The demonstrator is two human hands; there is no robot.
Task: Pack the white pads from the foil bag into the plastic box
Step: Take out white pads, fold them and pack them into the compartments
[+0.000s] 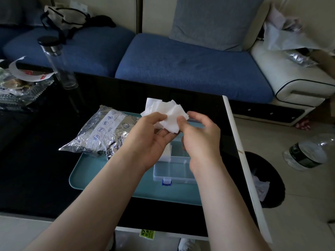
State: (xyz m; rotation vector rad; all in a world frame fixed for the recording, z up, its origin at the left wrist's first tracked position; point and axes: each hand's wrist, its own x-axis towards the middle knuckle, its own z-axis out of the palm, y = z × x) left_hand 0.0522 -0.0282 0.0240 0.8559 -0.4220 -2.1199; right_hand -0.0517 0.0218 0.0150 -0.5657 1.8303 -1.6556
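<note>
Fingers (159,117) of L hand (150,140) + R hand (201,140) pinch white pads (168,109), count unclear | 1 foil bag (101,134) | 1 plastic box (174,169)

From my end this is a home living room. A cream-framed sofa with blue fabric seat cushions (190,66) and a square grey throw pillow (215,20) runs behind a glossy black low table (36,160). A cream canvas tote bag (67,17) lies on the sofa, and a round black waste bin (272,178) stands on the pale tiled floor (299,205).
</note>
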